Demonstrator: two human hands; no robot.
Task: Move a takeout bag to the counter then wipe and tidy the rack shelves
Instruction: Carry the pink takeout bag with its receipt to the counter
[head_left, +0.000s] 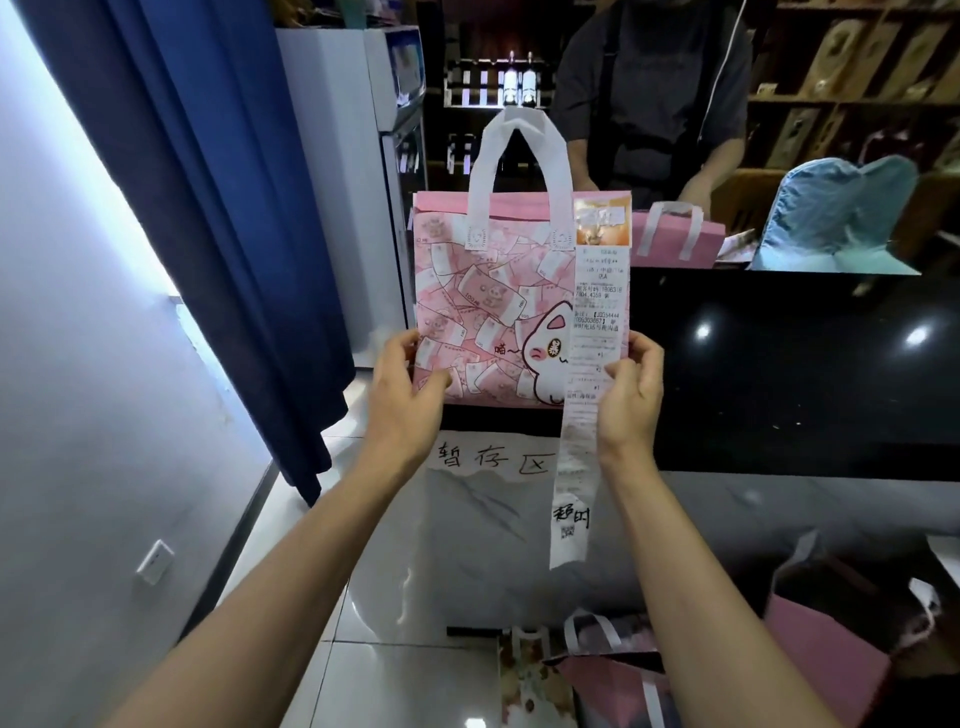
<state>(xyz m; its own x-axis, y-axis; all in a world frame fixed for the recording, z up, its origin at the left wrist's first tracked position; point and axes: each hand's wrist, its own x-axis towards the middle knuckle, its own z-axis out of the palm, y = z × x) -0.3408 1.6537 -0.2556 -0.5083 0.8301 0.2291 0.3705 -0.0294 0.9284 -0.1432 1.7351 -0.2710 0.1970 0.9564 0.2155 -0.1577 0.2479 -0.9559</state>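
your left hand and right hand clamp the lower corners of the pink takeout bag, thumbs on its front, holding it upright at the near edge of the black counter. a long receipt hangs past your right thumb. beyond your grip, a person stands behind the counter, beside another pink bag.

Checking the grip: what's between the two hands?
Head view: the pink bag, gripped at its lower corners by left hand and right hand, receipt hanging down its front.
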